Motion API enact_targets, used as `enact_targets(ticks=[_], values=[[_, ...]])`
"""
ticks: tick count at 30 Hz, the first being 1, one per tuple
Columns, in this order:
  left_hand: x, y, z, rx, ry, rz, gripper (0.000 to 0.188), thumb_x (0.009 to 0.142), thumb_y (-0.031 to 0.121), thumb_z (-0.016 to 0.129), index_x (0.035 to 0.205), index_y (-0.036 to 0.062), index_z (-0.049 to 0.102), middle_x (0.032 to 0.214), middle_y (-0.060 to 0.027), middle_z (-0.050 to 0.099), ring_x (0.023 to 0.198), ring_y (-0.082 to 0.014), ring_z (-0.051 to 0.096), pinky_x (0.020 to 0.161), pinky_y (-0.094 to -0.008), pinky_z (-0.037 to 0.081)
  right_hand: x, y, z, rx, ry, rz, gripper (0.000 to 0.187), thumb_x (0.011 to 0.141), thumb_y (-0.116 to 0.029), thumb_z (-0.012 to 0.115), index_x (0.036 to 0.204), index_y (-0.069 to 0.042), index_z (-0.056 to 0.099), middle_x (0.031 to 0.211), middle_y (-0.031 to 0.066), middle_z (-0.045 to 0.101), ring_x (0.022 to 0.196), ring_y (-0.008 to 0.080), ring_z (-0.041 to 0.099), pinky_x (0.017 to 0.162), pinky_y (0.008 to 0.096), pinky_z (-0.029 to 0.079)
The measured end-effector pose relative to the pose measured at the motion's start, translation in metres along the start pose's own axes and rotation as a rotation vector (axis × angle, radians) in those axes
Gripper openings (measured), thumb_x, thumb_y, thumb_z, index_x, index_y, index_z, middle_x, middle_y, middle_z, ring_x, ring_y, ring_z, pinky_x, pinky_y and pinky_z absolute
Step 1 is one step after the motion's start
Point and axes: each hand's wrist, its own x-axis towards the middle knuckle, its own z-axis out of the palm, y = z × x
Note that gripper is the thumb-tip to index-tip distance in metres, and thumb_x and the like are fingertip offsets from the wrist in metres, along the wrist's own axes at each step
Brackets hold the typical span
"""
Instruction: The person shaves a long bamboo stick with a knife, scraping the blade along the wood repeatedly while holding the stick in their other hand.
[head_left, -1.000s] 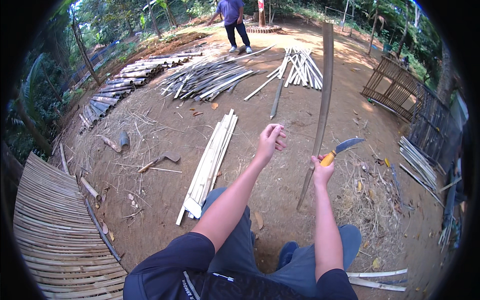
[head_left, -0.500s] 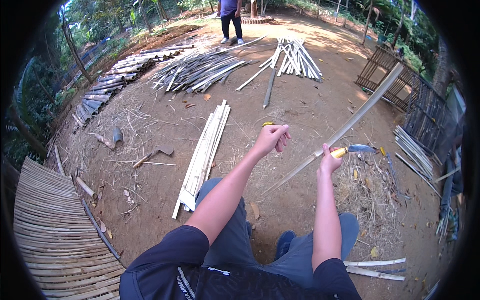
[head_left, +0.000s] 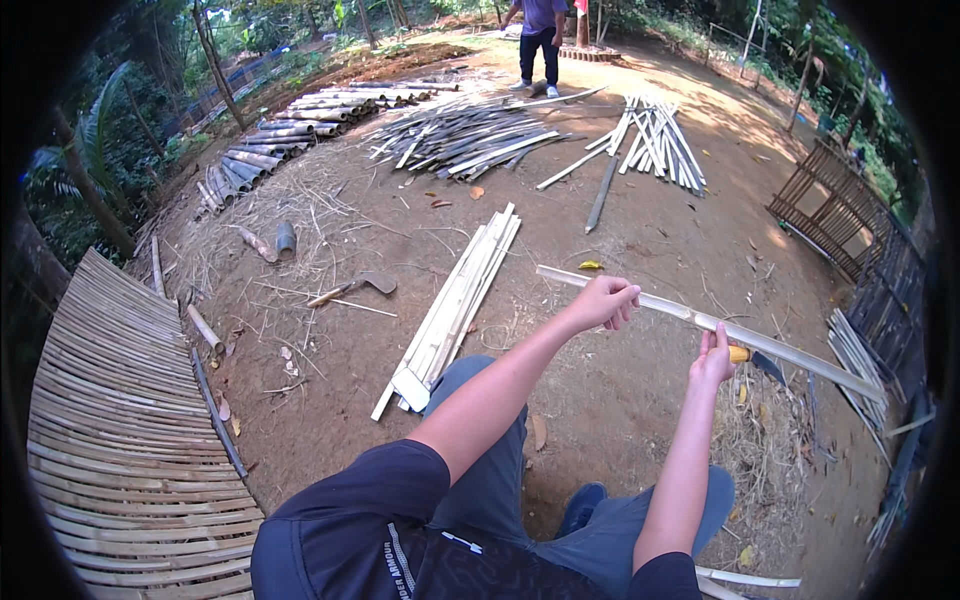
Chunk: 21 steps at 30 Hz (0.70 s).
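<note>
A long pale bamboo strip (head_left: 775, 343) lies slantwise across the space before me, its right end lower. My right hand (head_left: 710, 358) is closed around it near the middle. The same hand also holds a knife (head_left: 768, 367), its yellow handle in the palm and its dark blade pointing right. My left hand (head_left: 603, 304) overlaps the strip near its left end, fingers curled in a loose fist. Whether the left hand touches the strip I cannot tell. Beside my left knee lies a stack of pale bamboo strips (head_left: 455, 300) with a small white piece (head_left: 411, 388) on its near end.
A curved-blade tool (head_left: 352, 287) lies left of the stack. A slatted bamboo platform (head_left: 140, 430) fills the lower left. Farther off are bamboo poles (head_left: 290, 130), a split-bamboo pile (head_left: 470, 135) and pale strips (head_left: 660, 145). A person (head_left: 540, 40) stands beyond; bamboo panels (head_left: 830, 205) stand right.
The strip has swung from rising steeply to the right to sloping down to the right. The knife has turned with my right hand. My left hand now overlaps the strip; the view has shifted left.
</note>
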Motion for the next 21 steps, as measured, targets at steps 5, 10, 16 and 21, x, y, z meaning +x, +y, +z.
enact_targets(ticks=[5,10,16,21], values=[[-0.004,-0.004,-0.002,0.145,0.005,-0.156,0.047,0.099,0.045,0.049,0.091,0.0023,0.068,0.077,-0.0077,0.068,0.06,-0.0141,0.066,0.053,-0.0273,0.053,-0.003,0.005,0.005,0.098,0.001,0.069,0.045,0.082,0.004,0.074,0.111,-0.003,0.04,0.101,0.0133,0.064,0.091,0.0195,0.067,0.079,0.0308,0.061],[0.0,-0.005,-0.012,0.063,0.081,-0.166,0.051,0.095,0.049,0.055,0.109,0.0006,0.064,0.084,-0.0098,0.069,0.063,-0.0148,0.067,0.053,-0.0274,0.052,0.016,0.015,-0.004,0.188,-0.147,0.209,0.034,0.083,0.004,0.072,0.108,0.0,0.049,0.099,0.0131,0.065,0.092,0.0195,0.066,0.084,0.0287,0.06],[0.005,-0.003,-0.001,0.03,0.188,0.034,0.065,0.083,0.032,0.079,0.131,0.0027,0.047,0.095,-0.0097,0.07,0.072,-0.0109,0.067,0.052,-0.0244,0.051,0.003,0.041,-0.006,0.146,-0.22,0.366,0.02,0.085,0.002,0.071,0.1,0.001,0.059,0.099,0.0116,0.066,0.09,0.0191,0.066,0.086,0.0275,0.059],[0.008,-0.009,0.002,-0.031,0.115,0.312,0.023,0.086,0.012,0.075,0.1,0.0037,0.059,0.096,-0.0069,0.07,0.082,-0.0105,0.067,0.064,-0.0234,0.053,-0.027,0.054,0.004,0.053,-0.229,0.529,0.019,0.084,0.002,0.072,0.097,0.001,0.059,0.098,0.0113,0.065,0.09,0.0187,0.067,0.085,0.027,0.06]])
